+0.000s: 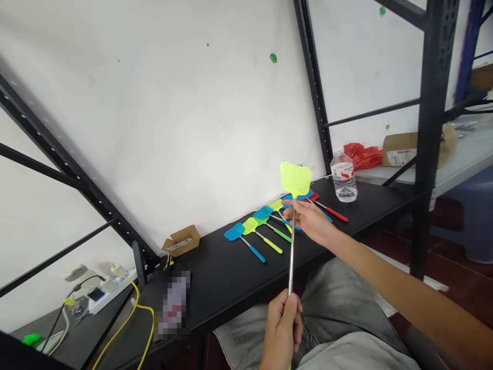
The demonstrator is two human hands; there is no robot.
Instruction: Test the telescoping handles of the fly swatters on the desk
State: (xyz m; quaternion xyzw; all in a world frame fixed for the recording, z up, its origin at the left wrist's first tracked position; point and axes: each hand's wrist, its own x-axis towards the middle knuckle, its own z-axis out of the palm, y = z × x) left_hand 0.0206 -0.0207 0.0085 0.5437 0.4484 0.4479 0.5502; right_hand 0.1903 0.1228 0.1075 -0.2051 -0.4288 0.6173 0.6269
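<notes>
A yellow-green fly swatter [296, 179] stands nearly upright in front of me, its long metal shaft drawn out. My left hand [283, 324] is wrapped round its lower end above my lap, hiding most of the grip. Just below the swatter's head, my right hand [308, 218] holds the shaft between thumb and fingers. Behind it, several other fly swatters lie in a slanting row on the black shelf [219, 288]. Among them are a blue swatter [234, 232] at the left end, a yellow-green one [250, 226] beside it, and a red-handled one [339, 214] at the right.
A water bottle [344, 177] stands at the shelf's right end. Toward the left are a small open cardboard box [183, 240], a blurred-out flat object [175, 303], a yellow cable [144, 307] and a power strip [111, 293]. Black rack posts [431, 128] frame the shelf.
</notes>
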